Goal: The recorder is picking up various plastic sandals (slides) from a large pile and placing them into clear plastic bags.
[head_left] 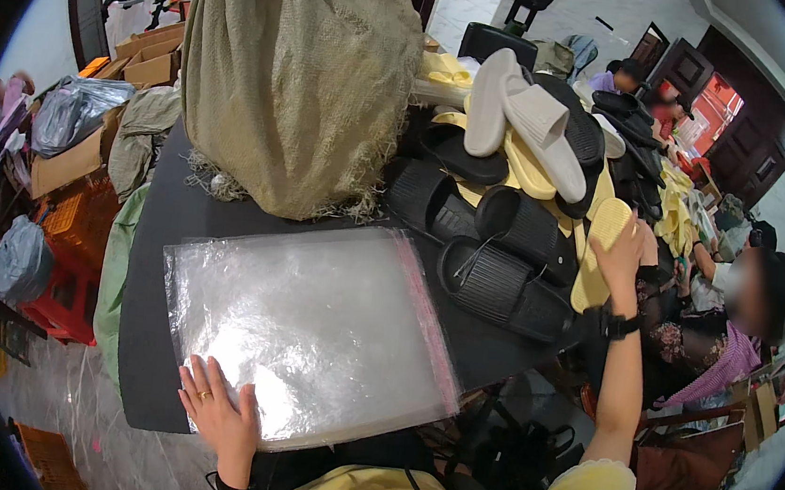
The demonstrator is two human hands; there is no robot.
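1. Fingers of the left hand (226, 418) are spread loose and flat, thumb apart, on the near-left corner of a stack of clear plastic bags (328, 324); they clasp nothing.
2. Right hand (616, 255) lies across a pale yellow slide sandal (590, 291) at the right side of the footwear pile; I cannot tell whether its fingers are closed around it.
3. Long axis of that yellow sandal runs away from the wearer, its far end leaning slightly right; the hand hides too much to tell toe from heel.
4. Stacked bags lie on the black tabletop (146, 335) with their longer axis left to right, the right end a little nearer the wearer along the pink-striped edge. Their near edge reaches the table's near side.
5. Bare tabletop shows left of the bags, with a narrower strip between their right edge and the black ribbed slides (494, 288).
6. Beyond the bags, a coarse woven sack (299, 85) bounds the far side; grey slides (531, 126) top the pile, leaving little room around the yellow sandal.
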